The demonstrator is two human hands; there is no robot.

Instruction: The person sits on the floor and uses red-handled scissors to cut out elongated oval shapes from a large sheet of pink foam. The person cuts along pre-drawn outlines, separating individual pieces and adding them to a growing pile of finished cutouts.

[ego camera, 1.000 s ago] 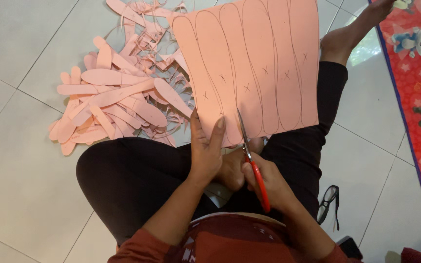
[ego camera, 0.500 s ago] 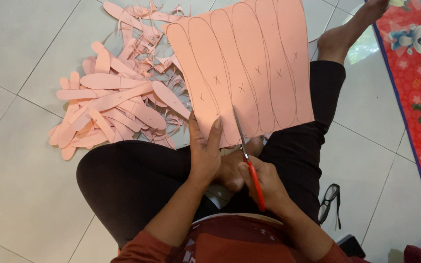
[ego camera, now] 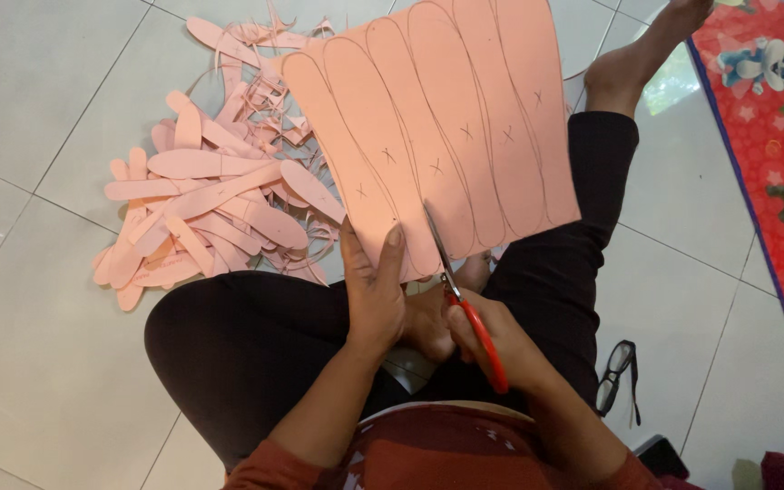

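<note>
A large pink foam sheet (ego camera: 446, 118) with several long rounded outlines and small cross marks drawn on it rests over my black-trousered legs. My left hand (ego camera: 372, 290) grips its lower edge, thumb on top. In my right hand (ego camera: 492, 340) are red-handled scissors (ego camera: 465, 304), whose blades point up into the sheet's lower edge along a drawn line. My legs are crossed on the tiled floor, and one bare foot (ego camera: 632, 54) reaches out past the top right of the sheet.
A pile of cut pink strips and offcuts (ego camera: 201, 209) lies on the grey tiles to the left. Black-framed glasses (ego camera: 617, 377) lie on the floor at lower right. A red patterned play mat (ego camera: 773, 154) covers the right edge.
The scissor blades have gone a little further up into the sheet. The sheet has shifted slightly leftward in view. Both hands keep their holds.
</note>
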